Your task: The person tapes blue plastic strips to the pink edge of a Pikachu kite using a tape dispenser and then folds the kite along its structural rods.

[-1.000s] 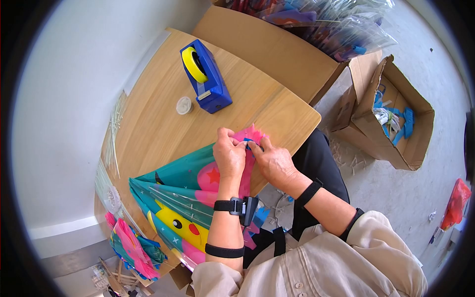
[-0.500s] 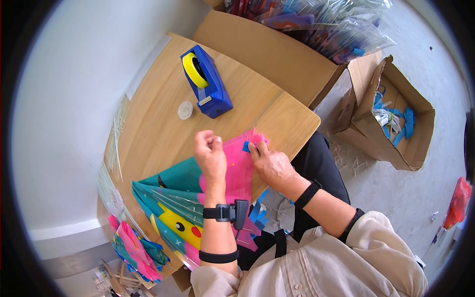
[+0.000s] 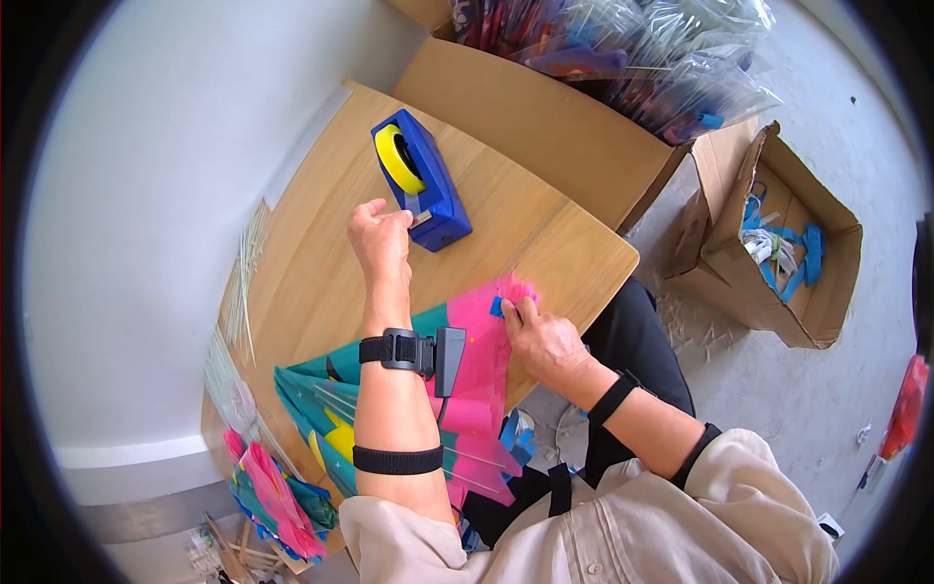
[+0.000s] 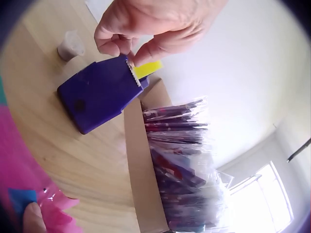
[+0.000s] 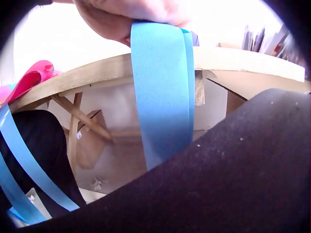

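My left hand (image 3: 381,243) is at the cutter end of the blue tape dispenser (image 3: 440,200). In the left wrist view, the thumb and a fingertip of this hand (image 4: 153,22) pinch at the tape's end by the serrated edge of the dispenser (image 4: 99,92). Lower down, my right hand (image 3: 550,346) pinches a blue ribbon (image 3: 497,307) against the gathered pink end of the printed sheet (image 3: 477,336). From that hand (image 5: 131,14) the ribbon (image 5: 163,87) hangs in a broad loop below the table edge in the right wrist view.
A small clear cup (image 4: 71,46) stands beside the dispenser. Thin white sticks (image 3: 240,282) and folded pink-and-green sheets (image 3: 277,496) lie along the left. Cardboard boxes (image 3: 530,122) stand beyond and right of the table (image 3: 574,234), one with plastic-wrapped items.
My left hand has let go of the pink end and moved up to the dispenser. The right hand has stayed on the ribbon, and the head view has shifted slightly.
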{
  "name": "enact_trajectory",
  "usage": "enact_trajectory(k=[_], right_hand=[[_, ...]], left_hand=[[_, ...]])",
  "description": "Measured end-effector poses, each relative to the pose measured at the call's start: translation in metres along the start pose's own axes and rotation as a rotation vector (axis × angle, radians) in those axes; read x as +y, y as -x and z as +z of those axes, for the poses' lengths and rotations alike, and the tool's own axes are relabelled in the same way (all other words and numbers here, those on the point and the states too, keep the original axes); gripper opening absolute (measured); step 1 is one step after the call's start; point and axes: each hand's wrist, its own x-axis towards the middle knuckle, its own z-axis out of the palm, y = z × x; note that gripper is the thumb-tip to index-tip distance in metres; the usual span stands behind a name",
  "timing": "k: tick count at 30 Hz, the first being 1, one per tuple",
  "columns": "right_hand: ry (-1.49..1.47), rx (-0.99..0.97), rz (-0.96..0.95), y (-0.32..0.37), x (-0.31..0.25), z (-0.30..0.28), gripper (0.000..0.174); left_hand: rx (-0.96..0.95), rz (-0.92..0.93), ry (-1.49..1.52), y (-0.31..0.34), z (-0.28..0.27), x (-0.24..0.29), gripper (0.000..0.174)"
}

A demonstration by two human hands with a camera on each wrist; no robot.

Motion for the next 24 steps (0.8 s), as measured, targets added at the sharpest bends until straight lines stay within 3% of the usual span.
enact_trajectory(k=[5, 15, 18, 21, 24], right_hand=[[-0.008, -0.013, -0.007, 0.0, 0.0, -0.002, 0.047], [-0.046, -0.088, 0.036, 0.0, -0.001, -0.002, 0.051], [-0.034, -0.013, 0.011, 0.001, 0.0, 0.001, 0.048], [-0.047, -0.078, 0.046, 0.0, -0.001, -0.003, 0.051], [-0.027, -0.077, 0.04, 0.0, -0.002, -0.004, 0.051]], left_hand=[[0.032, -0.192, 0.24, -0.009, 0.002, -0.006, 0.042], [0.086, -0.13, 0.578, 0.019, -0.004, -0.007, 0.034], [0.137, -0.243, 0.61, 0.028, -0.001, -0.02, 0.025], [0.122, -0.342, 0.708, 0.03, 0.004, -0.031, 0.029], [0.097, -0.471, 0.819, 0.032, 0.01, -0.037, 0.017]])
